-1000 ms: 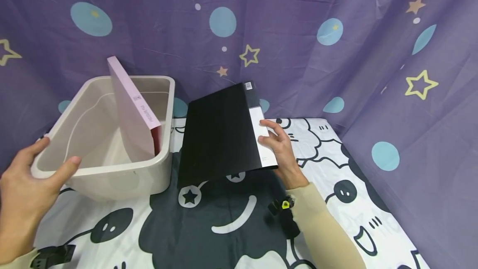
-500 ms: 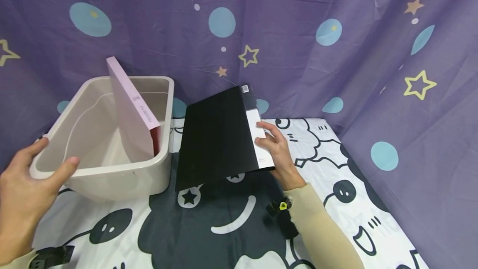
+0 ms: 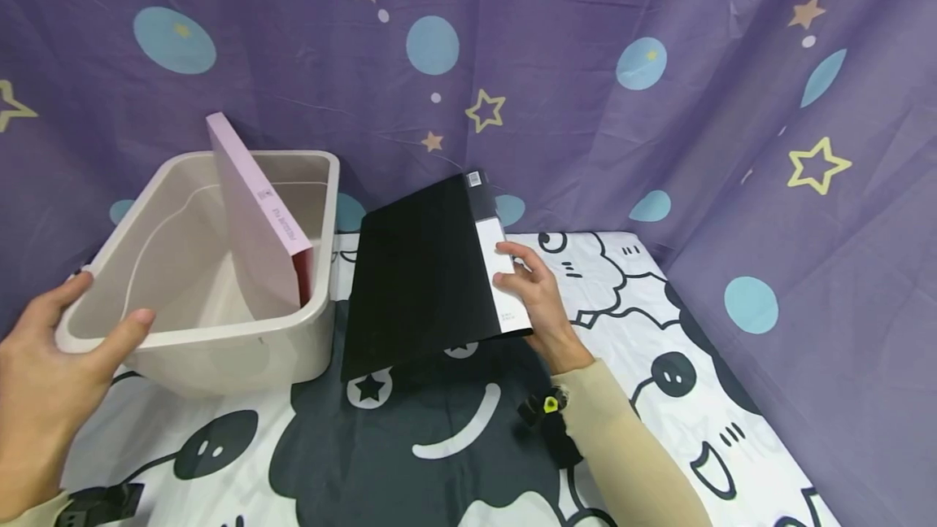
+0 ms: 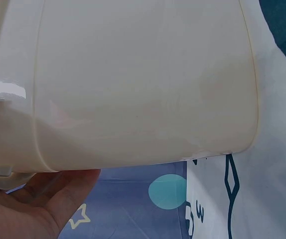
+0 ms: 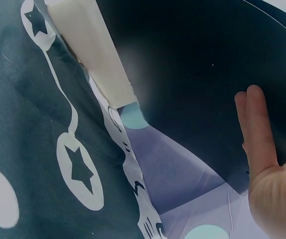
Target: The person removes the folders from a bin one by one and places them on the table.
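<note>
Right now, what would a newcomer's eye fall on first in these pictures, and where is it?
A black folder stands out first, mid-picture in the head view, its edge held by the right hand. Left of it, a pink file stands tilted inside a beige bin, which the left hand grips. Behind hangs a purple cloth patterned with stars.

Black folder (image 3: 417, 279) with white spine label (image 3: 510, 309) is being held tilted just beside beige open-topped bin (image 3: 234, 363), which is being gripped at its rim (image 3: 220, 335).
</note>
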Motion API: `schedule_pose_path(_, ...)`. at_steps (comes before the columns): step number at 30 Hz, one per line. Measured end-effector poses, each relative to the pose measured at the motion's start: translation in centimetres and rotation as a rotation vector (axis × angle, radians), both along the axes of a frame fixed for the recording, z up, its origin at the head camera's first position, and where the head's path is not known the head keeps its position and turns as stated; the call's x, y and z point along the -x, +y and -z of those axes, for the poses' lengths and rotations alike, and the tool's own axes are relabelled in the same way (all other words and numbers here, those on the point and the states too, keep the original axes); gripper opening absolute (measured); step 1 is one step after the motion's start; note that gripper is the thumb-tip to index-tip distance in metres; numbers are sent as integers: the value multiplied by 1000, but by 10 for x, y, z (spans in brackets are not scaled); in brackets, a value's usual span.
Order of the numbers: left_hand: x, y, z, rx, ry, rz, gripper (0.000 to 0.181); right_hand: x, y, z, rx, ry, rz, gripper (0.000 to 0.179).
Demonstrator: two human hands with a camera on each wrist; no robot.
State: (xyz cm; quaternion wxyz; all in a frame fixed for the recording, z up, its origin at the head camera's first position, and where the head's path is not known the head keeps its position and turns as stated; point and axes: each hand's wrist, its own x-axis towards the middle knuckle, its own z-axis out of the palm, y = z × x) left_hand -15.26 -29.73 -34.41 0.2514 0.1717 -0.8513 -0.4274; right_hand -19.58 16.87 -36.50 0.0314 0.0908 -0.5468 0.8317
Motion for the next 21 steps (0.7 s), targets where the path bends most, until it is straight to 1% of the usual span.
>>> schedule_pose_path(8, -1, -1, 0, -3, 0, 2, 74, 1, -5, 3, -4, -7, -8, 47)
schedule_pose_path(12, -1, -2, 0, -4, -8, 0, 74, 2, -6, 6, -20, -11, -14, 49)
schedule_pose_path(21, -1, 1, 0, -5, 5, 5, 73, 2, -9, 12, -61, -18, -5, 48)
